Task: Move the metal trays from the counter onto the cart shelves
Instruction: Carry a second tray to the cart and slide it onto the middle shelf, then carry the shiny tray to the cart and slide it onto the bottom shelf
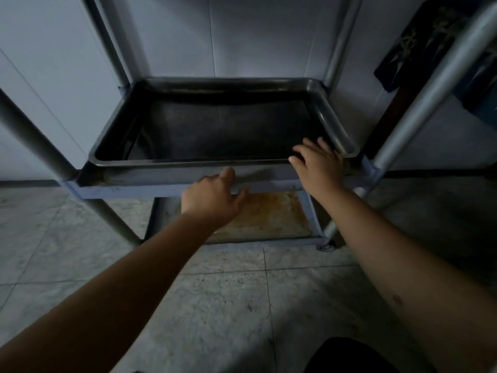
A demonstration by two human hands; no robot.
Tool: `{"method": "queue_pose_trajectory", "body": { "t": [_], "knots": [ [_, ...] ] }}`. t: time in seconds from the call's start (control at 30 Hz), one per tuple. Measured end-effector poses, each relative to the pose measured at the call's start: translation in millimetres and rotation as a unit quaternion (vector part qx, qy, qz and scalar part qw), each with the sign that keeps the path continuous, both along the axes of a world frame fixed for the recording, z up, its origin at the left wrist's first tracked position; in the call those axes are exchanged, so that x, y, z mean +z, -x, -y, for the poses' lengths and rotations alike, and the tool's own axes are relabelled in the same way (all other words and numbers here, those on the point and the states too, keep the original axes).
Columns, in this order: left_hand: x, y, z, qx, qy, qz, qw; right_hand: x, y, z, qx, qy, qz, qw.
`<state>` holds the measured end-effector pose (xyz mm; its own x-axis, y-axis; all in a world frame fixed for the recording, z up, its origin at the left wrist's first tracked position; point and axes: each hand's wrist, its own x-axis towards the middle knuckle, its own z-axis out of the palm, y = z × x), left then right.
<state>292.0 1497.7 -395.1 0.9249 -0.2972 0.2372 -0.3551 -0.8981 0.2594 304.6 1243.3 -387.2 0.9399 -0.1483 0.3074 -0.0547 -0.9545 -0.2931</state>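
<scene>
A dark metal tray (333, 122) lies flat on the middle shelf (150, 188) of a steel cart. My right hand (317, 165) rests with spread fingers on the tray's near right rim. My left hand (212, 197) hovers at the shelf's front edge, just below the tray's near rim, fingers loosely apart and holding nothing. Below, the bottom shelf (269, 214) shows a worn, rust-stained surface. The counter is out of view.
Four grey tubular cart posts (35, 141) rise at the corners, and one slants across the upper right (441, 84). A caster (325, 247) stands on the tiled floor. A pale wall is close behind the cart. A dark patterned object (430, 41) hangs at the upper right.
</scene>
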Motion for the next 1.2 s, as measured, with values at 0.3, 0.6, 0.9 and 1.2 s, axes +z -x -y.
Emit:
{"method": "queue_pose_trajectory", "body": {
  "t": [0.3,0.6,0.9,1.2],
  "knots": [
    [71,47,-42,0.016,-0.147,-0.158,0.976,68,77,-74,0.052,0.050,-0.253,0.965],
    [324,151,-49,0.056,-0.163,-0.187,0.967,283,181,-89,0.070,0.046,-0.306,0.948],
    [483,234,-57,0.024,-0.119,-0.162,0.979,444,274,-92,0.090,-0.006,-0.238,0.967],
    [513,251,53,-0.275,-0.114,-0.128,0.946,463,442,-33,-0.184,-0.061,-0.288,0.938]
  ]
}}
